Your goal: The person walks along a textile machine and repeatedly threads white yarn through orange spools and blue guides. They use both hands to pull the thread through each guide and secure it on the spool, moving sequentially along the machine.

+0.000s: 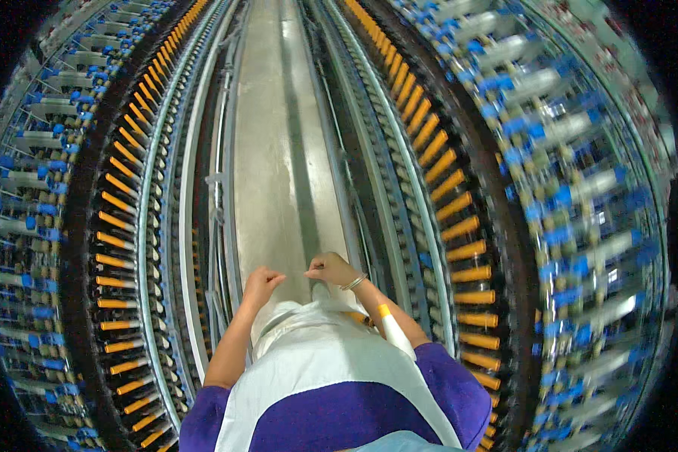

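In front of my waist, above the aisle floor, my left hand (pixel 264 282) is closed, its thumb and fingertips pinched together. My right hand (pixel 330 267) is closed the same way a short gap to the right, with a bangle on its wrist. Whatever lies between the fingertips, if anything, is too fine to see. A bobbin of white yarn with a yellow end (pixel 394 331) sticks up beside my right forearm, next to the white apron (pixel 316 361). Part of another orange-yellow piece (pixel 360 317) shows at the apron's edge; its lower part is hidden.
Long spinning frames flank the narrow aisle (pixel 267 151). Orange bobbins line the left frame (pixel 115 304) and the right frame (pixel 474 297). Outside them run racks with blue and white parts (pixel 580 203), blurred on the right. Metal rails (pixel 194 264) edge the aisle close to my arms.
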Available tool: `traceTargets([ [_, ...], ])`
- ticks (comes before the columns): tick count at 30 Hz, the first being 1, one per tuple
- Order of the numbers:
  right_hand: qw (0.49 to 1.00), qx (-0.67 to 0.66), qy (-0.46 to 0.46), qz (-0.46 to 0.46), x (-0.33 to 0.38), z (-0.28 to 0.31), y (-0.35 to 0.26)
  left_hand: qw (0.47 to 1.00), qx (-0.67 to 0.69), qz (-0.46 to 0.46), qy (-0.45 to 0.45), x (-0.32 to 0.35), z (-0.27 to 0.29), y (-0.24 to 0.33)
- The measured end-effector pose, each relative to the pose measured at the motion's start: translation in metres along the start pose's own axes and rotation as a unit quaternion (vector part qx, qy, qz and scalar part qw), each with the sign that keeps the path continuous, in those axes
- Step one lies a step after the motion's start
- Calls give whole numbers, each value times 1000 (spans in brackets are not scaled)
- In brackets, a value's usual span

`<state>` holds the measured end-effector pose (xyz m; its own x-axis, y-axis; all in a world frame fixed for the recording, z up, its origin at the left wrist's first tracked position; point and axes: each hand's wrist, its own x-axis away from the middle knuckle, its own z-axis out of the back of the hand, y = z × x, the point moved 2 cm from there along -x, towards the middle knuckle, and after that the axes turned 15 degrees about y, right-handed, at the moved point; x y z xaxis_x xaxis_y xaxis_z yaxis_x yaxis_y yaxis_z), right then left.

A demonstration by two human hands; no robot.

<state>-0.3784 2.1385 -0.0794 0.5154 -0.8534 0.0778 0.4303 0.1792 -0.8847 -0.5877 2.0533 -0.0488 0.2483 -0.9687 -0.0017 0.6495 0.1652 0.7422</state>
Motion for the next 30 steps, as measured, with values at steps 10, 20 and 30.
traceTargets([
  [10, 997, -38, -24, 61, -328, 63, 12, 952, 192, 208, 113, -251, -20, -60],
  [20, 957, -77, 280, -8, -629, 277, 57, 985, 30, -165, 42, -739, -40, 35],
  [30, 978, -117, 153, -74, -989, 354, 91, 944, 311, 113, 10, -1058, -44, 11],
])
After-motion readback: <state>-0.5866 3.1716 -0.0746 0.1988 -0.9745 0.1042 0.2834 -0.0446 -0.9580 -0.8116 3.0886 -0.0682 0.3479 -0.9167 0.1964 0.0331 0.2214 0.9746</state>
